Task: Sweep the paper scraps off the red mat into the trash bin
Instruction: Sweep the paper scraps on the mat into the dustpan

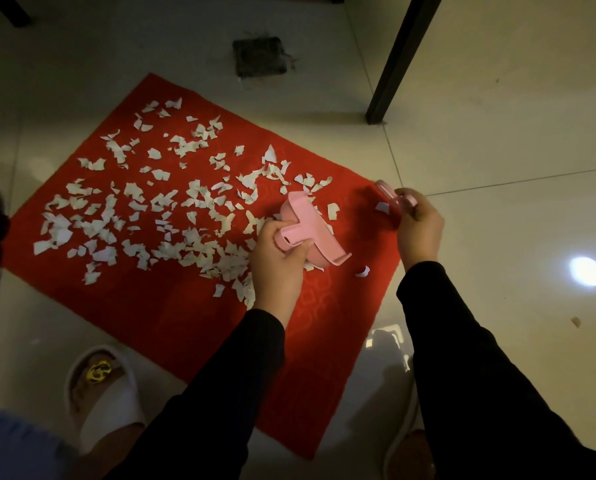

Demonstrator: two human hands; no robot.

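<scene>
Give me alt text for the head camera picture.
Over a red mat strewn with white paper scraps, the left hand grips a pink dustpan and the right hand holds a small pink brush. No trash bin shows.

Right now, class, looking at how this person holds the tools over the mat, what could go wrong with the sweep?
1. The left hand grips the pink dustpan tilted, mouth off the red mat, so the paper scraps might slide under it.
2. The right hand holds the pink brush at the mat's edge; a hard stroke could flick scraps onto the tiled floor.
3. No trash bin is in view.
</scene>
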